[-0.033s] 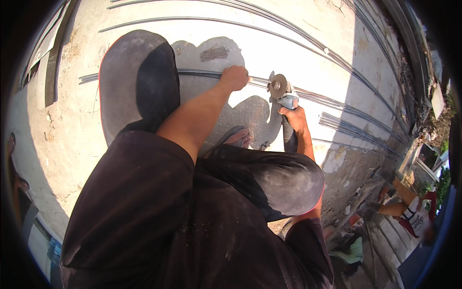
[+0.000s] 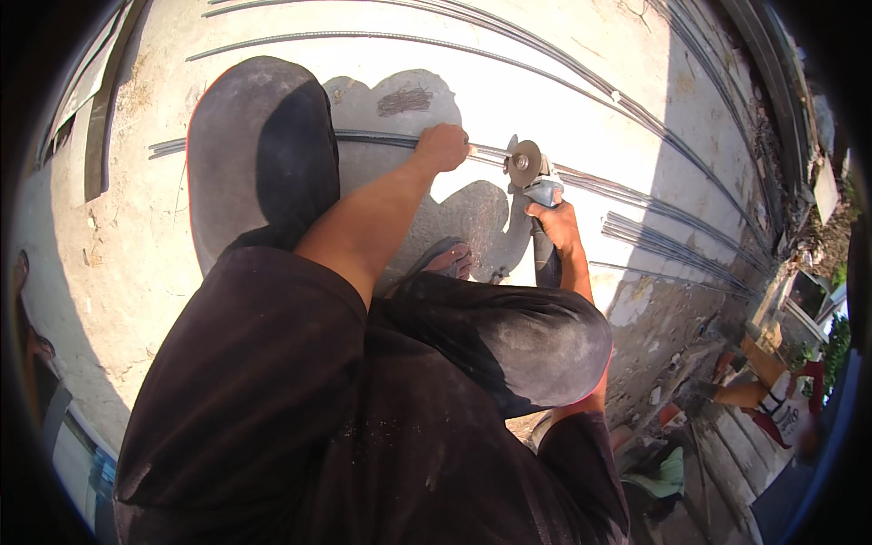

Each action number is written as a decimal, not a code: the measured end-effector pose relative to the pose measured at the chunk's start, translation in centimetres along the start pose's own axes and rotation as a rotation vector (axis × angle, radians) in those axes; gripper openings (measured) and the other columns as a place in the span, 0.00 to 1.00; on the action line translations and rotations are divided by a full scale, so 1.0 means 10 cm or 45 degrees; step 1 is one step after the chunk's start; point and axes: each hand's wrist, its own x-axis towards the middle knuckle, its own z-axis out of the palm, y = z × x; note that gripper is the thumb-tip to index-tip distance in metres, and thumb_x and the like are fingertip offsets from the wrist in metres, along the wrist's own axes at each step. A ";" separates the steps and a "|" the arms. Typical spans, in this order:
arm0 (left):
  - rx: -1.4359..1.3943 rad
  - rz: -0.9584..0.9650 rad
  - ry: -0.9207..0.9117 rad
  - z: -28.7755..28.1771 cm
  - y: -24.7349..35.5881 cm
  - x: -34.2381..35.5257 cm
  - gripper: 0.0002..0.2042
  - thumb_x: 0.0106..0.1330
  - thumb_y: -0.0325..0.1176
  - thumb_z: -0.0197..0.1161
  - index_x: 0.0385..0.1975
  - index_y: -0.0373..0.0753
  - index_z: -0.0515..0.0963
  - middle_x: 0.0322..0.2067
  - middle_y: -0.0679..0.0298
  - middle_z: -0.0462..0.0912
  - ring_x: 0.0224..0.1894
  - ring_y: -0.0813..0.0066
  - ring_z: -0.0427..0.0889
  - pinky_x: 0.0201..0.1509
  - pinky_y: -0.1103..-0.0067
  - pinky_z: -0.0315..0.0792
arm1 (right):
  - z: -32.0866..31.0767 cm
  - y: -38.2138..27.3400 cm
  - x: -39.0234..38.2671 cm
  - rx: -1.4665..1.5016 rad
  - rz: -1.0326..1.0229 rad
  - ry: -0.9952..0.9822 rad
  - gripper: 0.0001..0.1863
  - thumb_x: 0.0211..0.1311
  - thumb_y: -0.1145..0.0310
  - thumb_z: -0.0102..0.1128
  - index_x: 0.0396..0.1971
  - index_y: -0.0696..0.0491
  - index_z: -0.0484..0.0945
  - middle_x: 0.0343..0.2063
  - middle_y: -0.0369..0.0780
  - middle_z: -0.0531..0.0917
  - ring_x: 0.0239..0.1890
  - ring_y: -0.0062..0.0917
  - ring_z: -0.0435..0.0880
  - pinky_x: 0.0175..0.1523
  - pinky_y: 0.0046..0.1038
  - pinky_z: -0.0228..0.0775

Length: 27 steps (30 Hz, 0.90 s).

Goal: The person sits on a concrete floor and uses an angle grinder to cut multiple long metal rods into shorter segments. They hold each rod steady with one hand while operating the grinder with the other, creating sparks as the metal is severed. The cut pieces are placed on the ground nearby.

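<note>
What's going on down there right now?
The person's left hand grips a bundle of steel bars lying across the pale ground. Their right hand holds an angle grinder, its disc at the bars just right of the left hand; I can't tell whether it touches them. More bars lie farther right. Another person is at the lower right.

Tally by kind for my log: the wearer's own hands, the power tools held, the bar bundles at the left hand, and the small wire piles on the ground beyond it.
Hands: 2 (left hand, right hand)
Angle grinder: 1
Bar bundle: 1
Wire pile: 1
Total: 5
</note>
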 end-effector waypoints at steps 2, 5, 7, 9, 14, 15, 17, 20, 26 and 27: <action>-0.001 -0.008 -0.009 -0.01 0.00 0.00 0.21 0.72 0.51 0.64 0.50 0.38 0.86 0.49 0.50 0.88 0.55 0.48 0.84 0.60 0.58 0.76 | 0.02 -0.03 0.01 0.001 -0.030 0.021 0.20 0.50 0.65 0.74 0.39 0.66 0.88 0.34 0.44 0.89 0.35 0.29 0.86 0.44 0.32 0.77; 0.000 0.002 0.014 0.02 -0.02 0.00 0.21 0.73 0.51 0.64 0.50 0.38 0.86 0.49 0.50 0.88 0.56 0.48 0.83 0.61 0.58 0.75 | 0.01 -0.06 0.11 0.019 -0.016 -0.001 0.22 0.49 0.63 0.74 0.41 0.65 0.89 0.35 0.45 0.90 0.36 0.29 0.86 0.46 0.33 0.77; 0.013 0.019 0.029 0.03 -0.02 0.00 0.21 0.73 0.50 0.63 0.50 0.38 0.86 0.50 0.51 0.87 0.57 0.49 0.83 0.62 0.58 0.75 | -0.01 -0.03 0.18 0.047 -0.012 -0.002 0.24 0.47 0.62 0.74 0.42 0.64 0.89 0.36 0.45 0.90 0.38 0.30 0.87 0.47 0.33 0.77; 0.019 0.046 0.051 0.06 -0.05 0.02 0.20 0.73 0.50 0.63 0.50 0.39 0.86 0.50 0.51 0.87 0.57 0.49 0.83 0.62 0.58 0.75 | 0.02 0.00 0.24 0.078 -0.043 0.012 0.24 0.48 0.62 0.75 0.42 0.64 0.89 0.36 0.45 0.90 0.38 0.30 0.87 0.47 0.33 0.78; 0.013 0.031 0.036 0.08 -0.07 0.03 0.20 0.73 0.49 0.62 0.51 0.40 0.87 0.50 0.51 0.87 0.57 0.49 0.83 0.62 0.59 0.75 | 0.04 -0.02 0.17 0.137 -0.080 -0.008 0.18 0.54 0.69 0.73 0.41 0.67 0.88 0.33 0.44 0.89 0.33 0.28 0.87 0.42 0.31 0.79; 0.012 0.024 0.030 0.07 -0.06 0.03 0.19 0.73 0.49 0.62 0.51 0.40 0.87 0.50 0.51 0.87 0.57 0.49 0.83 0.62 0.59 0.75 | 0.04 -0.04 0.13 0.163 -0.071 -0.016 0.18 0.53 0.69 0.73 0.40 0.67 0.88 0.32 0.43 0.89 0.32 0.28 0.86 0.42 0.31 0.78; 0.007 0.017 0.029 0.05 -0.05 0.01 0.19 0.73 0.48 0.62 0.51 0.40 0.87 0.50 0.51 0.87 0.57 0.49 0.83 0.62 0.59 0.75 | 0.05 -0.07 0.06 0.102 -0.049 0.021 0.18 0.52 0.67 0.74 0.38 0.67 0.88 0.31 0.42 0.88 0.31 0.27 0.85 0.41 0.31 0.77; 0.001 0.011 0.031 0.03 -0.04 -0.01 0.19 0.73 0.47 0.62 0.50 0.39 0.87 0.50 0.51 0.87 0.57 0.50 0.83 0.62 0.59 0.75 | 0.03 -0.12 0.01 0.028 0.023 0.009 0.21 0.51 0.65 0.74 0.41 0.65 0.89 0.34 0.43 0.89 0.36 0.29 0.86 0.45 0.32 0.77; 0.025 0.028 0.022 -0.01 0.01 -0.03 0.19 0.73 0.47 0.62 0.51 0.39 0.87 0.50 0.51 0.88 0.56 0.49 0.84 0.62 0.58 0.76 | 0.02 -0.05 -0.03 0.035 -0.037 0.029 0.20 0.50 0.64 0.74 0.40 0.64 0.89 0.34 0.44 0.89 0.35 0.28 0.86 0.45 0.32 0.77; 0.024 0.028 0.033 0.01 -0.01 -0.02 0.19 0.73 0.47 0.62 0.50 0.39 0.87 0.50 0.51 0.88 0.56 0.49 0.84 0.62 0.58 0.76 | 0.02 -0.04 -0.03 0.040 -0.049 0.016 0.22 0.50 0.64 0.73 0.42 0.64 0.89 0.36 0.45 0.90 0.38 0.29 0.87 0.47 0.32 0.78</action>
